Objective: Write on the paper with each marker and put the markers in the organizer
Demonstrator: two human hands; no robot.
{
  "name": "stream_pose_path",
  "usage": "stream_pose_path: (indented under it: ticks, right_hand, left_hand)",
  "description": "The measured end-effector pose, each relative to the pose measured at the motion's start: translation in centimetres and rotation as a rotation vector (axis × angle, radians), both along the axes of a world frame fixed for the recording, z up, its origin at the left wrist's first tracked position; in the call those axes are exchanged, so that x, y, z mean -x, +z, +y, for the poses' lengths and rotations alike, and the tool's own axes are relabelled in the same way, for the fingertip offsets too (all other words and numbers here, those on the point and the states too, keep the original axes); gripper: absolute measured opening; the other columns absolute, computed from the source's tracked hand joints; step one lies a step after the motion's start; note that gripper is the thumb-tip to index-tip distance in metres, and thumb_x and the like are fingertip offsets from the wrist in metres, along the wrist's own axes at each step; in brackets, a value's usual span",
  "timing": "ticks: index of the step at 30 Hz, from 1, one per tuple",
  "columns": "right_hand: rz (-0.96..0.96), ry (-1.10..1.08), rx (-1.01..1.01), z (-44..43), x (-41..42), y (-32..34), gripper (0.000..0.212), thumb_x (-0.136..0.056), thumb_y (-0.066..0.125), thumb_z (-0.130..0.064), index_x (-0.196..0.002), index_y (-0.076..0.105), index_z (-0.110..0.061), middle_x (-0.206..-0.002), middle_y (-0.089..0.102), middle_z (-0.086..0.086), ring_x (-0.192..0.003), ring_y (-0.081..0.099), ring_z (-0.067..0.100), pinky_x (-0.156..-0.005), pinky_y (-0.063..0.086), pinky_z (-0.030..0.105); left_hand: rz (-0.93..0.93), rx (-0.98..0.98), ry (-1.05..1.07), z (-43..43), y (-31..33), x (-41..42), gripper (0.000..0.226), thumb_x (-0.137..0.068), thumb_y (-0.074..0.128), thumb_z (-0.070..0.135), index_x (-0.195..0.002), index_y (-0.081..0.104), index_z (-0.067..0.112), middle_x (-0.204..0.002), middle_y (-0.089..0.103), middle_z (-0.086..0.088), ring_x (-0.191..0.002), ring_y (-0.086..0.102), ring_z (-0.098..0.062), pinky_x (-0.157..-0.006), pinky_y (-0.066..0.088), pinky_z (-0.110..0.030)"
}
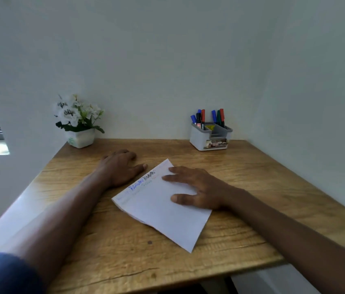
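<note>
Judging by the frame, the task looks finished or very nearly so. The paper (pixel 163 209) lies at an angle in the middle of the frame on the wooden table (pixel 273 187), with lines of writing in blue, black and fainter colours along its upper-left edge. The organizer (pixel 210 137) stands in the upper right of the table by the wall, and the markers (pixel 207 117) (blue, black, red and green caps show) stand upright in its rear compartments. No marker lies loose on the table. The left hand (pixel 120 166) rests flat on the wood just left of the sheet, holding nothing. The right hand (pixel 197 187) lies palm-down on the paper, fingers spread and straight, gripping nothing.
</note>
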State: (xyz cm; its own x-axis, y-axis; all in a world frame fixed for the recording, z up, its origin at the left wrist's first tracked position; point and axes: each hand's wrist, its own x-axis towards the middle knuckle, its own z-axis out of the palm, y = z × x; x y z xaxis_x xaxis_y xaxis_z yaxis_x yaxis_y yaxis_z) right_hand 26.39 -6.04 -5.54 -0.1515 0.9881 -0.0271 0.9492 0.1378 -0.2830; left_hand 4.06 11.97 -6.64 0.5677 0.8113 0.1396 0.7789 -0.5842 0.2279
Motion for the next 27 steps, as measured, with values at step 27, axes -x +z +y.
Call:
stream_pose_path:
  ticks: [27]
  right_hand:
    - [-0.042, -0.540, 0.037, -0.2, 0.3, 1.6, 0.083, -0.091, 0.027, -0.077, -0.160, 0.018, -0.032, -0.171, 0.010, 0.006, -0.157, 0.005, 0.032, -0.124, 0.005, 0.057]
  left_hand:
    - [0.009, 0.299, 0.114, -4.8, 4.4, 1.6, 0.086, -0.089, 0.018, 0.069, -0.159, 0.029, 0.020, -0.167, 0.023, -0.005, -0.154, 0.022, -0.024, -0.123, 0.016, -0.045]
